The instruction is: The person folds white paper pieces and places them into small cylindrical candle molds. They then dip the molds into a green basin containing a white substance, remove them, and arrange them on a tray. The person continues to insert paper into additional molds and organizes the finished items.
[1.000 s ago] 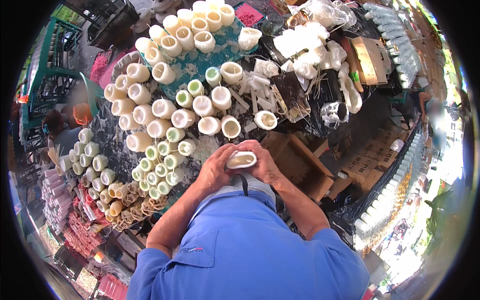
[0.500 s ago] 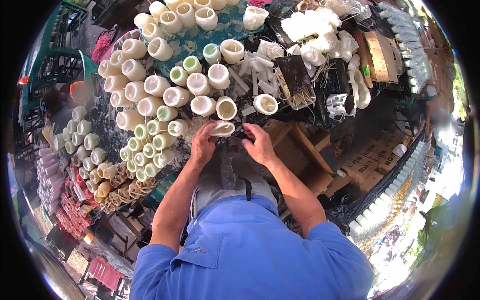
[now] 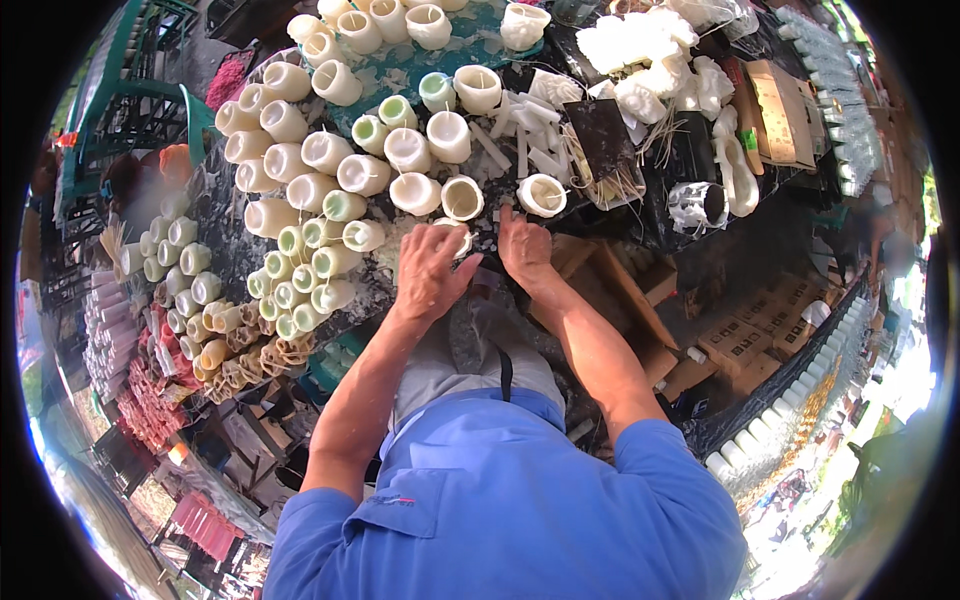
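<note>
At the near edge of the dark table, my left hand (image 3: 428,268) rests over a cream wax candle (image 3: 455,236), fingers across its top and thumb at its near side. Most of that candle is hidden under the hand. To the right, my right hand (image 3: 525,246) has its fingers bent down onto the table edge; whatever is under the fingertips is too small to make out. Just beyond the hands stand a hollow cream candle (image 3: 462,199) with a wick and another hollow candle (image 3: 542,195) on the right.
Rows of cream candles (image 3: 325,152) and pale green candles (image 3: 293,240) cover the table on the left. White wax sticks (image 3: 535,133), a dark tray (image 3: 603,140) and white moulded pieces (image 3: 640,50) lie farther right. An open cardboard box (image 3: 625,318) sits below the edge.
My left hand has turned palm down over the candle, which has tilted or dropped lower. My right hand has moved forward to the table edge, its fingers now bent. The view has shifted slightly.
</note>
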The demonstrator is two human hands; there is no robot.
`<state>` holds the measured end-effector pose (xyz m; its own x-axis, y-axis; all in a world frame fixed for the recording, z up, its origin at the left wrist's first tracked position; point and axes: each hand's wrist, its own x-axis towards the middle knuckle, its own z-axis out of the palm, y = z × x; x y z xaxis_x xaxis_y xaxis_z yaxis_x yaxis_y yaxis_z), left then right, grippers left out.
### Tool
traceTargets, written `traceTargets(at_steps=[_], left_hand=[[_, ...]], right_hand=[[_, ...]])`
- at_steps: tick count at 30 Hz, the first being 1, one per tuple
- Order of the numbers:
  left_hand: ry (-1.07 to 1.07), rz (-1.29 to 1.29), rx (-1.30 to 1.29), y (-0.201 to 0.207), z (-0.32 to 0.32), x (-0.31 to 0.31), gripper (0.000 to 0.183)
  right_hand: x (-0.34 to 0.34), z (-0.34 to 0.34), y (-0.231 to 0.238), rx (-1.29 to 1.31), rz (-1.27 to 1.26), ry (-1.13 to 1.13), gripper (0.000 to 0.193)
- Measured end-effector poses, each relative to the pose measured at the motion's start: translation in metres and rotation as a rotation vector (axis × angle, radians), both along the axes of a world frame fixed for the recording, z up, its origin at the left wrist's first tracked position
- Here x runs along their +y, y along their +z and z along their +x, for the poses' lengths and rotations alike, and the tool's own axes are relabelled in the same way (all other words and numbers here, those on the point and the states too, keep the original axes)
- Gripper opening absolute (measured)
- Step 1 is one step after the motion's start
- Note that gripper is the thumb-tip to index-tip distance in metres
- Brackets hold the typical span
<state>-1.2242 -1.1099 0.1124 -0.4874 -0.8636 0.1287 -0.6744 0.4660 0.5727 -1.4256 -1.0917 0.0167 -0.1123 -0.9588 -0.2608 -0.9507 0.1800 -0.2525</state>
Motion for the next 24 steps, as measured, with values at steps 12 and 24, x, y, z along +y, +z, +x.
traceTargets(at_steps=[12,24], left_hand=[[0.035,0.187,0.230,-0.010,0.047,-0.012,0.012],[-0.178,0.161,0.255,-0.014,0.045,-0.034,0.010]], right_hand=[[0.042,0.039,0.081,-1.254,0.037,-0.602,0.030],[0.115,0.026,0.075,-0.517,-0.350,-0.626,0.022]])
